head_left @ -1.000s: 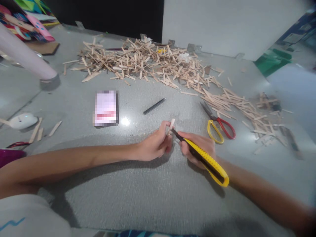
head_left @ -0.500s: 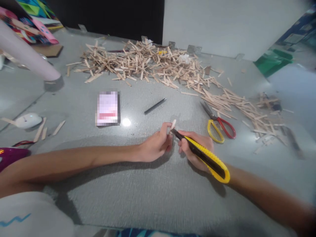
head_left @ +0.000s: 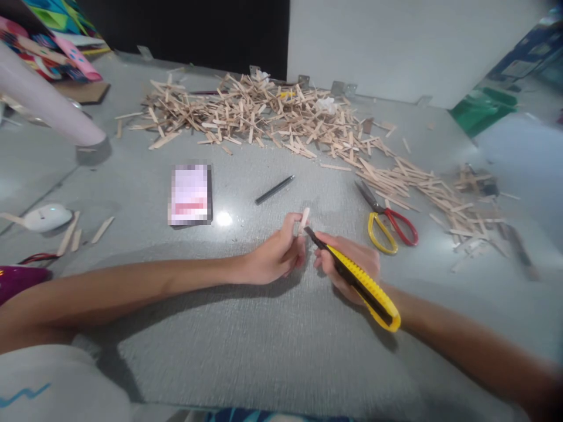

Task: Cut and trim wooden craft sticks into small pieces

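Observation:
My left hand (head_left: 277, 252) is closed on a short pale wooden stick (head_left: 304, 219), which pokes up between the fingers. Wrapped in my right hand (head_left: 352, 261) is a yellow and black utility knife (head_left: 363, 284). Its dark blade end points up and left, just right of the stick; whether they touch I cannot tell. Beyond both hands a dark pen (head_left: 275, 189) lies on the grey table (head_left: 246, 346). To the right of my right hand rest scissors (head_left: 382, 214), partly open, with one yellow and one red handle.
A wide heap of wooden sticks (head_left: 246, 111) spreads along the back and trails right. A blurred-out phone-like block (head_left: 190, 196) lies left of the pen. Farther left are a white computer mouse (head_left: 47, 217), loose sticks and a pale slanted post (head_left: 53, 97). A green bin (head_left: 484, 111) stands at right.
The knife's blade end has come slightly away from the stick, and its handle has swung a little left and down. More of the stick shows in my left hand.

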Demonstrator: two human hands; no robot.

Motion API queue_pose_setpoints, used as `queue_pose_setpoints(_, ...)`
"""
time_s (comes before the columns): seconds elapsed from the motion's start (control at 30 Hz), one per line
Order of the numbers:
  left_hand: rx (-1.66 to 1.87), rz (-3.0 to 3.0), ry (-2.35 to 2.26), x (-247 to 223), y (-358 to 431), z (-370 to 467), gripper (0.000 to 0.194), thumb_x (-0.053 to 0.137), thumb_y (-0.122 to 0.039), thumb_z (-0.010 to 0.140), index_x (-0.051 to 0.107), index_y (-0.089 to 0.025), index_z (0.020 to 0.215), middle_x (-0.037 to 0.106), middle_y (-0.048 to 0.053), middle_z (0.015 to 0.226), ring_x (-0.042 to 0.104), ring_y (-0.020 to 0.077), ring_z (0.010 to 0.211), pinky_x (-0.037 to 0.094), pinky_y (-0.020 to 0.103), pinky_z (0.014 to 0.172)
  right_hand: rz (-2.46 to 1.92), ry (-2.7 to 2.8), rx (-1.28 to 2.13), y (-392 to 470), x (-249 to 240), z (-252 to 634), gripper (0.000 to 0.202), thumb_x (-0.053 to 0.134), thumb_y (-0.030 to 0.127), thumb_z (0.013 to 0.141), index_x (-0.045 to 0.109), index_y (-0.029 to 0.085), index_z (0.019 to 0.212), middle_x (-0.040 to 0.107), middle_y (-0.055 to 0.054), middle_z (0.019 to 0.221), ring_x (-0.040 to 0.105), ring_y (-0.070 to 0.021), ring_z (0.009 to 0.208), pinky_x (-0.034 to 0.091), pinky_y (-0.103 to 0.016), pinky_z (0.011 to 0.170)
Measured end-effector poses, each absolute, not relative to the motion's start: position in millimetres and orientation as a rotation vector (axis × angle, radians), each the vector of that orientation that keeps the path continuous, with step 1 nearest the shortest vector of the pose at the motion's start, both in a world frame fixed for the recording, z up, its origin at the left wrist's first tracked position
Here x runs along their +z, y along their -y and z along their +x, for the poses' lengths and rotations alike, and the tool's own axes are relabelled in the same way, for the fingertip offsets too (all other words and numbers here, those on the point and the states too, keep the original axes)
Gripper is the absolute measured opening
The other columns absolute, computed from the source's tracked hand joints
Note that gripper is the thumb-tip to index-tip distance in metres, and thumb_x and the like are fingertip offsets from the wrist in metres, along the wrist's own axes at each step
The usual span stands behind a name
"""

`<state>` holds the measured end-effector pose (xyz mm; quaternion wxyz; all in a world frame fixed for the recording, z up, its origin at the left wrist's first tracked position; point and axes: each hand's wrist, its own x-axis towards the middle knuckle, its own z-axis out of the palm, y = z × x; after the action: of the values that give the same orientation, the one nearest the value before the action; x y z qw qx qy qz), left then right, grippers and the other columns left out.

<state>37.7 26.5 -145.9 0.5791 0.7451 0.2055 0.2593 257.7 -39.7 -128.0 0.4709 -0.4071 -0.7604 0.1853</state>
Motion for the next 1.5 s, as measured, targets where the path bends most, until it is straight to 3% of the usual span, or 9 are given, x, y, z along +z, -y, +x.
queue_pose_setpoints(0.17,0.613,1.749,-0.483,-148.0,-26.3,37.2,0.024,0.042,-0.019,0.114,0.029,-0.027,0.132,0.058,-0.009,0.075,0.049,0.0075,0.044,0.04,0.019,0.044,-0.934,1.883,0.433,33.3,-127.9,259.7,0.033,0.066,0.016,0.107,0.073,0.026,0.138,0.082,-0.002,0.089,0.079,-0.018,0.069,0.068,-0.034,0.068)
queue_pose_setpoints(0.37,0.612,1.769,-0.453,-152.7,-27.5,36.0,0.037,0.048,-0.01,0.106,0.032,-0.026,0.135,0.059,-0.009,0.077,0.05,0.0069,0.045,0.041,0.018,0.045,-0.908,1.895,0.395,33.8,-128.5,258.7,0.036,0.065,0.013,0.107,0.072,0.026,0.14,0.079,0.0,0.088,0.077,-0.0164,0.067,0.065,-0.03,0.064)
queue_pose_setpoints(0.7,0.632,1.783,-0.481,-153.5,-25.1,36.9,0.027,0.043,-0.017,0.109,0.031,-0.026,0.131,0.058,-0.009,0.077,0.049,0.0085,0.044,0.043,0.02,0.046,-0.921,1.929,0.315,36.9,-132.0,257.3,0.045,0.064,0.01,0.106,0.068,0.029,0.147,0.079,-0.001,0.089,0.078,-0.0184,0.069,0.066,-0.032,0.066)
queue_pose_setpoints(0.83,0.646,1.804,-0.493,-154.2,-23.4,38.3,0.026,0.044,-0.014,0.107,0.03,-0.027,0.126,0.057,-0.01,0.077,0.048,0.0083,0.045,0.041,0.021,0.047,-0.972,1.882,0.375,39.5,-131.5,256.2,0.037,0.066,0.015,0.106,0.072,0.028,0.141,0.083,-0.002,0.091,0.08,-0.0199,0.068,0.07,-0.035,0.068)
queue_pose_setpoints(1.03,0.667,1.826,-0.497,-155.9,-22.3,40.7,0.029,0.045,-0.009,0.105,0.03,-0.026,0.124,0.056,-0.01,0.074,0.048,0.0085,0.048,0.039,0.02,0.048,-1.026,1.773,0.64,40.5,-133.5,257.8,0.025,0.067,0.026,0.11,0.077,0.024,0.132,0.079,0.002,0.075,0.074,-0.0147,0.053,0.064,-0.027,0.054)
queue_pose_setpoints(1.3,0.644,1.83,-0.527,-157.8,-23.5,38.9,0.019,0.04,-0.019,0.114,0.03,-0.026,0.128,0.057,-0.009,0.075,0.048,0.0072,0.045,0.04,0.016,0.043,-0.962,1.774,0.572,42.6,-133.6,262.2,0.033,0.07,0.019,0.105,0.076,0.025,0.137,0.083,0.002,0.084,0.079,-0.0148,0.062,0.069,-0.027,0.066)
queue_pose_setpoints(1.5,0.631,1.837,-0.538,-156.6,-23.5,38.7,0.02,0.043,-0.023,0.114,0.03,-0.026,0.128,0.057,-0.009,0.076,0.048,0.008,0.044,0.04,0.018,0.042,-0.996,1.764,0.579,43.6,-135.6,262.1,0.031,0.07,0.021,0.106,0.076,0.024,0.136,0.083,0.001,0.084,0.079,-0.016,0.061,0.069,-0.028,0.065)
